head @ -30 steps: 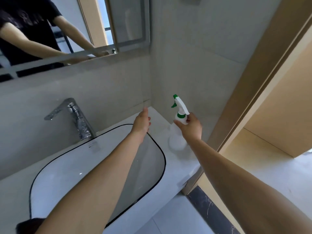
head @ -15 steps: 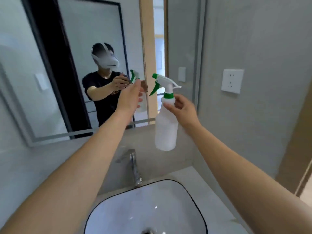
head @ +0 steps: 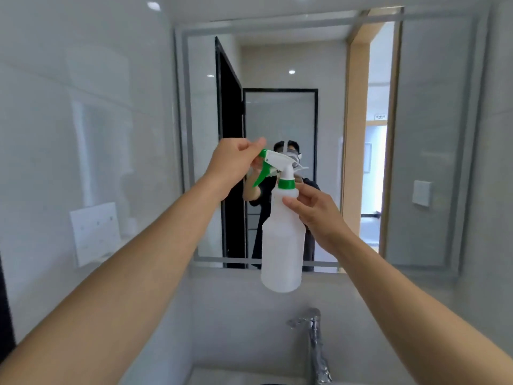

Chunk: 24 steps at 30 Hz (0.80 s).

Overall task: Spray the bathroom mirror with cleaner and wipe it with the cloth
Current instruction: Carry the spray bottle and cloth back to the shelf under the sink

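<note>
A white spray bottle (head: 281,243) with a green collar and green trigger hangs in the air in front of the bathroom mirror (head: 291,65). My right hand (head: 313,209) grips the bottle's shoulder just under the collar. My left hand (head: 236,162) pinches the green nozzle tip at the front of the spray head. The nozzle points left, roughly along the mirror. No cloth is in view.
A chrome tap (head: 315,345) stands below the bottle, with the rim of the basin (head: 222,376) at the bottom edge. A white switch plate (head: 94,232) is on the left tiled wall. The mirror reflects a person, a black-framed door and a wooden doorway.
The view has swung up from the counter to face the mirror. The bottle was lifted off the counter to mirror height, and my left hand has closed on its nozzle.
</note>
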{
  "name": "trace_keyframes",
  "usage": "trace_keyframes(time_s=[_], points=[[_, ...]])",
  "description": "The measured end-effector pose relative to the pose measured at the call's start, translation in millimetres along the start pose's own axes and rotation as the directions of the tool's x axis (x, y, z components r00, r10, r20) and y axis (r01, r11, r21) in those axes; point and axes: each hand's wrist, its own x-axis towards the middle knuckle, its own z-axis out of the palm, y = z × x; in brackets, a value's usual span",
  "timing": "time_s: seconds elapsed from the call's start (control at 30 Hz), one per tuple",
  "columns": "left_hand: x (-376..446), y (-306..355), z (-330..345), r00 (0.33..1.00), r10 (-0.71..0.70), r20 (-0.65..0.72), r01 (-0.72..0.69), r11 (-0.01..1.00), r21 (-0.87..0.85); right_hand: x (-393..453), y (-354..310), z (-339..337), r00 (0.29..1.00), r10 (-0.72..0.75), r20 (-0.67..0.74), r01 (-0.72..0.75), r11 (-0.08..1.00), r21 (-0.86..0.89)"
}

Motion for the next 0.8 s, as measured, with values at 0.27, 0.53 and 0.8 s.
trace_keyframes(time_s=[0.27,0.53,0.8], points=[[24,22,-10,1.0,0.018,-0.025,-0.018,1.0,0.007,26,-33,-3,0.998,-0.047,0.03,0.049,0.997,-0.061],[37,43,-4,0.997,0.07,0.024,-0.069,0.996,-0.056,33,-61,-18,0.998,-0.055,-0.026,0.05,0.986,-0.158],[38,41,3,0.998,0.056,0.016,-0.053,0.987,-0.149,24,-66,-22,0.996,-0.036,-0.081,0.021,0.983,-0.18]])
